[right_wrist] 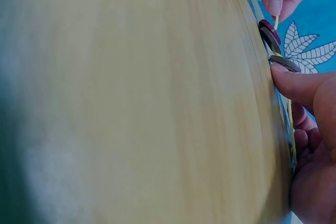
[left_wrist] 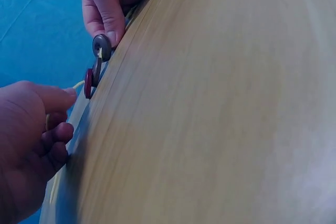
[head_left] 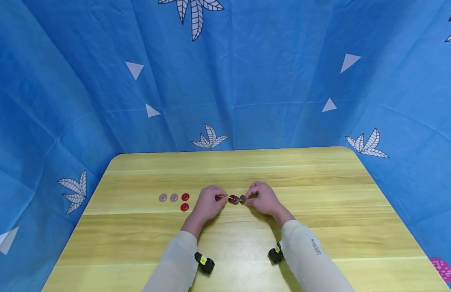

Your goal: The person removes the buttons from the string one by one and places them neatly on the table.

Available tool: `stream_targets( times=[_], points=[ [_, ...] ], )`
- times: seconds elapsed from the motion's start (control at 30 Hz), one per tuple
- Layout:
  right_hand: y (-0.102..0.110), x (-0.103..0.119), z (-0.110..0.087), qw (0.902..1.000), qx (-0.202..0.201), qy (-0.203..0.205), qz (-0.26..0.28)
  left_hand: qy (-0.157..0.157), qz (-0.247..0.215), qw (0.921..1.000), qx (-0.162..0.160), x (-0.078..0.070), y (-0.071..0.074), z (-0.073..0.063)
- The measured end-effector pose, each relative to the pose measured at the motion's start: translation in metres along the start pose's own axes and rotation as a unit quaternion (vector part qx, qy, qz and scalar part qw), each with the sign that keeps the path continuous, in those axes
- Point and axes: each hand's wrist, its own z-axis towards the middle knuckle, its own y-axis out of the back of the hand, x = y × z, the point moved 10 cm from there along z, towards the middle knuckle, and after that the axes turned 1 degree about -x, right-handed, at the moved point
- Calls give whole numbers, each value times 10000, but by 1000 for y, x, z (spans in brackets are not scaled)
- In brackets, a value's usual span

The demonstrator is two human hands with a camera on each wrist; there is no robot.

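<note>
My left hand (head_left: 209, 201) pinches a yellow string (left_wrist: 79, 84) between thumb and forefinger. Threaded along it are a dark red button (head_left: 231, 198) and a grey-brown button (head_left: 236, 200), lying against each other. Just right of these, the fingertips of my right hand (head_left: 264, 198) pinch another grey-brown button (left_wrist: 102, 47), its face tilted up on edge. In the right wrist view the string (right_wrist: 290, 124) runs on past this button along the right palm. Both hands work low over the wooden table (head_left: 137, 243).
Left of my left hand lie two pinkish buttons (head_left: 174, 197) side by side and two bright red buttons (head_left: 185, 196), one nearer me than the other. A blue patterned cloth (head_left: 265, 81) hangs behind the table. Each sleeve carries a small black wrist camera (head_left: 204, 263).
</note>
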Motion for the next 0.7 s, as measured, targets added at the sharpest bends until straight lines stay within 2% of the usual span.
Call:
stream_targets(
  times=[0.17,0.4,0.57,0.7],
  points=[
    [0,-1,0,9999,10,-93,50,132,434,9989,99,-4,-4,1],
    [2,1,-1,10000,-46,-50,-32,-112,1257,9916,293,-18,-13,2],
    [2,1,-1,10000,-44,-6,-86,27,1437,9885,468,-20,-18,3],
    [3,2,-2,10000,-28,-47,-45,136,1734,9832,557,-19,-22,3]
  ],
)
